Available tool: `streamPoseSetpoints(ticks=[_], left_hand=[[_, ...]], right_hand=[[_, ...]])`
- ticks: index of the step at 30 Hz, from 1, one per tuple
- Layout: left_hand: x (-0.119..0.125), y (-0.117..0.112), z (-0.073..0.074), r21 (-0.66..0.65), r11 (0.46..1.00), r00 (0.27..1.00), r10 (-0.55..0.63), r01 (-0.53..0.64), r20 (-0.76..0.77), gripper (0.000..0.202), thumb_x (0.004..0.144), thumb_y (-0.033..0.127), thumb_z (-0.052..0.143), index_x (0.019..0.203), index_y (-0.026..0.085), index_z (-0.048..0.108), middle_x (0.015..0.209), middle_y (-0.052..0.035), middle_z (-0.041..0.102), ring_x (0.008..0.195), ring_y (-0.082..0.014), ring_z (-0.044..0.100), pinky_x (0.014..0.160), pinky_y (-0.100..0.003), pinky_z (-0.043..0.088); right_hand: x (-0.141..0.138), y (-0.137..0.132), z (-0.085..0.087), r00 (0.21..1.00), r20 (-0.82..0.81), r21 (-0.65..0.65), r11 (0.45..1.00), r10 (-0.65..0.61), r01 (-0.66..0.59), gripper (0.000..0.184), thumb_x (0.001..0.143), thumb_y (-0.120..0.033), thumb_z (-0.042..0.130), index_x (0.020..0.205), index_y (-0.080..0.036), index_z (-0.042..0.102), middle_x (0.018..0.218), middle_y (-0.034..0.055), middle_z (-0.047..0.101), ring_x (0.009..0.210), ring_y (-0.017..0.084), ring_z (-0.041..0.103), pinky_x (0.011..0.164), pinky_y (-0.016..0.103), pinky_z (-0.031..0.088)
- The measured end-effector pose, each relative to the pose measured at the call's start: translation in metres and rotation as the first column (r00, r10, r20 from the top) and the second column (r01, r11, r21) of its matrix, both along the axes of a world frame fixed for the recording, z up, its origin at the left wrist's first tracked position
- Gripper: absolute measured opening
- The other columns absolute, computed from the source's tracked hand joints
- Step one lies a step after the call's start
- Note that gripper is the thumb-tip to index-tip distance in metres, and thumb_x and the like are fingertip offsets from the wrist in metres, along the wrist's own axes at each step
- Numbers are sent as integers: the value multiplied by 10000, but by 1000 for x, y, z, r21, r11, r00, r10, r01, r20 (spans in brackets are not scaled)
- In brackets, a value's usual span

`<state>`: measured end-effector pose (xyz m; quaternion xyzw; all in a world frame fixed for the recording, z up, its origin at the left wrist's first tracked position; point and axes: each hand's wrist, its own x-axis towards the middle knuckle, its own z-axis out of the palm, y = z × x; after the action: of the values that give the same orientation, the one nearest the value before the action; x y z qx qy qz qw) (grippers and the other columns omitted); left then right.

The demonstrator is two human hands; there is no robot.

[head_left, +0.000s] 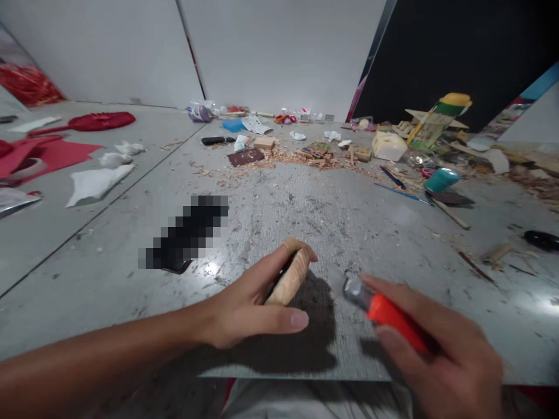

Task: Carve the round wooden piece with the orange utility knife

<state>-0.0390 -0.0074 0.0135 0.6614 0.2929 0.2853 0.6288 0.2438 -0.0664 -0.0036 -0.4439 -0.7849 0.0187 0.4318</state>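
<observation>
Head view, left hand: the left hand lay at lower centre of the frame, fingers curled round a wooden block and pinning it to the mat.
Head view, wooden block: pale, smooth-sided and rounded at its top end, its long axis ran from lower left to upper right, tilting away from the wrist; thumb stretched flat beneath it, forefinger capped its far end.
Head view, right hand: the right hand sat at lower right, fingers closed about the orange handle of a utility knife.
Head view, utility knife: its grey metal nose pointed toward upper left, at the block, near it but not touching; whether a blade was out could not be told.
Head view, key relation: the block lay just left of the knife's tip, the left hand on it, the right hand apart from it.
Head view, cutting mat: a grey, scored and stained cutting mat filled the middle of the frame, its near edge running along the bottom.
Head view, shavings: a drift of wood shavings and small offcuts lay at upper centre.
Head view, clutter: a red fabric piece rested at upper left, a teal cup on its side at right, and a pixelated dark object left of centre.
</observation>
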Motion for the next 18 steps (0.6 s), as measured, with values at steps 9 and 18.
streamPoseSetpoints(ticks=[9, 18], left_hand=[[9, 0, -5, -34, 999, 996, 35, -32, 83, 717, 662, 322, 1024, 1205, 227, 565, 928, 30, 576, 838, -176, 530, 753, -302, 446], [13, 4, -6, 37, 998, 999, 50, -51, 20, 596, 641, 348, 1020, 977, 223, 543, 864, 37, 585, 788, -156, 547, 691, -270, 452]], right_hand=[[-12, 2, -1, 990, 109, 84, 991, 91, -100, 252, 1062, -365, 665, 1286, -294, 756, 1054, -6, 875, 814, 203, 844, 743, 321, 680], [-10, 7, 2, 972, 73, 16, 974, 225, -226, 370, 1053, -291, 674, 1419, -288, 731, 977, 15, 859, 711, 207, 807, 612, 321, 648]])
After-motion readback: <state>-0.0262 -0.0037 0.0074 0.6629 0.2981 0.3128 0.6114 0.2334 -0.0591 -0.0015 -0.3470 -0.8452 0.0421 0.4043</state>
